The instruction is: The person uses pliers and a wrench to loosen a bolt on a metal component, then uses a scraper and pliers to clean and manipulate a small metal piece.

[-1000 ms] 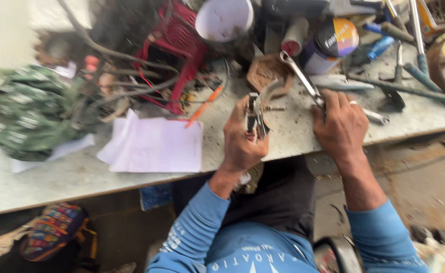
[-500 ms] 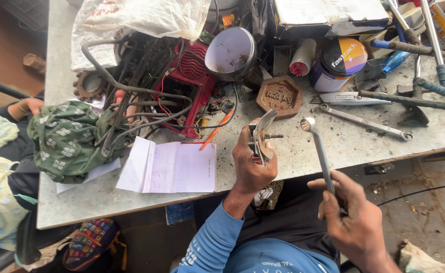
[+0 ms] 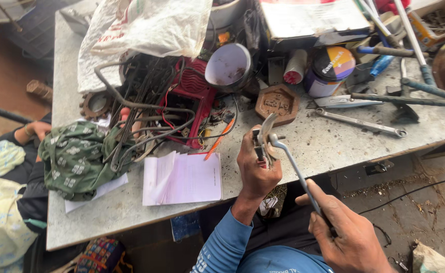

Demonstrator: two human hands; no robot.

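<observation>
Cluttered grey desk (image 3: 333, 146) fills the upper frame. At lower centre, the left hand (image 3: 255, 169) closes its grip around a small metal part (image 3: 262, 144), while the right hand (image 3: 346, 235) grips a spanner (image 3: 293, 169) whose head meets that part.

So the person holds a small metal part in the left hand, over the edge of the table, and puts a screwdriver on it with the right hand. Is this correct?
Not quite. The tool in the right hand is a slim metal wrench, not a screwdriver; its ring end meets the small metal part held in the left hand over the edge of the table. The head view shows this.
</observation>
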